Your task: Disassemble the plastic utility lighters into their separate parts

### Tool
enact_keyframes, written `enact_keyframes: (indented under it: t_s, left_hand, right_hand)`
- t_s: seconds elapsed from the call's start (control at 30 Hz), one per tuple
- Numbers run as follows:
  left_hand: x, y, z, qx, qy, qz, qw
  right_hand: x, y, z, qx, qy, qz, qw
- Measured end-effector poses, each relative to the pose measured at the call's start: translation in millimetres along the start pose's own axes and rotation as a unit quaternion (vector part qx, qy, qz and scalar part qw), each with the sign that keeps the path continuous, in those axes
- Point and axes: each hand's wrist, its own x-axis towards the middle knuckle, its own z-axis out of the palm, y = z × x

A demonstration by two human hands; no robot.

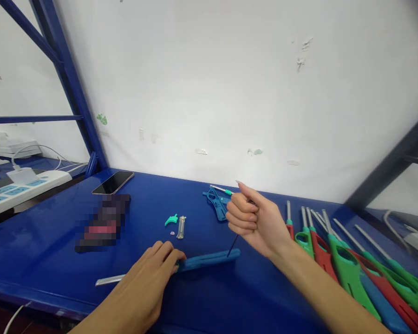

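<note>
Blue lighter (209, 261) gripped in our left hand (152, 273), thin rod (233, 243) in our right hand (256, 218), loose parts (181, 227) beyond the lighter, probably partway.

This looks like a small workshop bench: a blue worktop (264, 287) against a scuffed white wall (209, 93), with lighters (348, 264) lined up at lower right. Loose lighter parts (181, 227) lie mid-frame.
</note>
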Motion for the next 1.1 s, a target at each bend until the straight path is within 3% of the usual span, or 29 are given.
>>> enact_keyframes:
  t_s: [0.2,0.37,0.5,0.7,0.97,1.1]
  left_hand:
    - [12.1,6.9,-2.6,-0.025,-0.067,-0.056,0.996]
    - [10.2,7.1,-3.1,0.037,-0.04,-0.06,0.997]
    - [10.0,0.6,2.2,0.093,-0.046,-0.025,0.994]
    - [13.6,-1.7,2.7,0.102,-0.025,-0.005,0.994]
    - [17.7,5.0,-3.2,0.116,-0.104,-0.037,0.987]
    - [21.4,7.9,-5.7,0.1,-0.139,-0.059,0.983]
  right_hand:
    - [-11.4,-0.5,-9.8,0.01,0.016,-0.011,1.0]
    - [-16.5,4.1,-13.8,-0.031,0.019,-0.016,0.999]
    - [-16.5,9.4,-14.6,-0.051,0.024,-0.031,0.998]
    - [-14.2,16.7,-18.0,-0.052,0.01,-0.029,0.998]
    - [-17.9,32.9,-13.8,-0.076,-0.015,-0.053,0.996]
    - [-18.3,34.7,-19.2,-0.204,-0.027,-0.075,0.976]
